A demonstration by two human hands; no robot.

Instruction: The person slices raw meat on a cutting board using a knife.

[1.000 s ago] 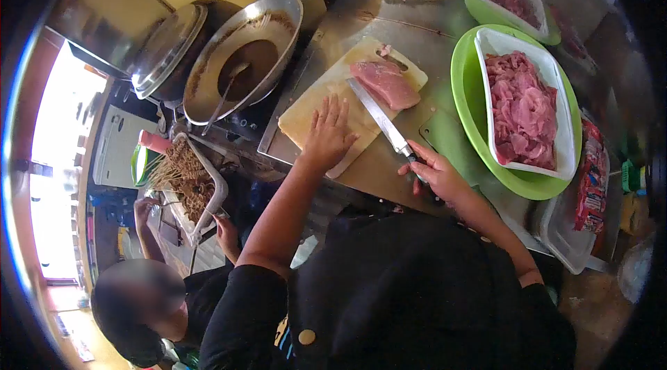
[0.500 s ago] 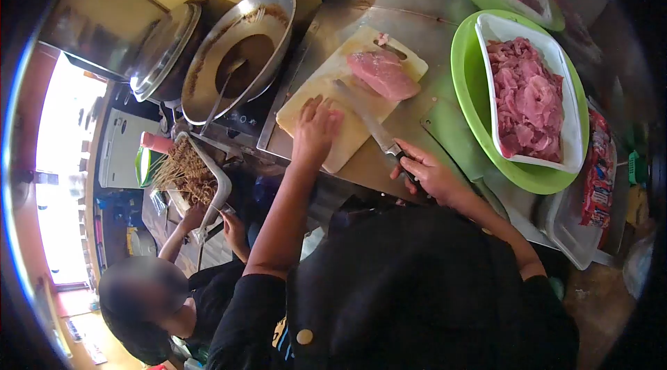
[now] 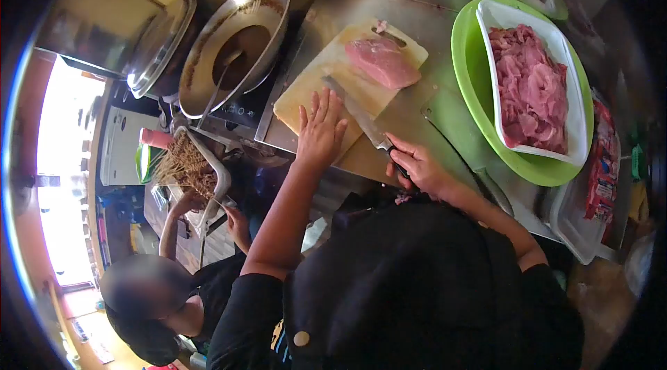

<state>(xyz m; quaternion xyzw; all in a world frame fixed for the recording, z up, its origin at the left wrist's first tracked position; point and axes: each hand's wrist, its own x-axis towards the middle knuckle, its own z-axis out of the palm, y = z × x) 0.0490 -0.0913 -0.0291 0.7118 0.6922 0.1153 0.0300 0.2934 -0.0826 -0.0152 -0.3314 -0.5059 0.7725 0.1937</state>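
Note:
My left hand [image 3: 321, 127] lies open on the near-left part of the cutting board [image 3: 306, 100], its fingers stretched out. The handle of a long knife [image 3: 358, 118] is in my closed right hand [image 3: 417, 165], and the blade slants over the board with its tip just above my left fingertips. A block of raw meat [image 3: 381, 63] rests at the board's far end, apart from the knife and both hands. Beside the board's cut-out handle sits a small scrap of meat [image 3: 379, 25].
On the right, a green basin [image 3: 464, 71] holds a white tray [image 3: 574, 141] of sliced meat. A second knife [image 3: 492, 191] lies on the metal counter. At left are a wok [image 3: 201, 78] of brown sauce with a ladle and a co-worker's hands at a tray of skewers [image 3: 186, 165].
My left hand has gone from curled fingers to flat, outstretched ones on the board. The knife stays in my right hand, nearly in place. The view has shifted slightly.

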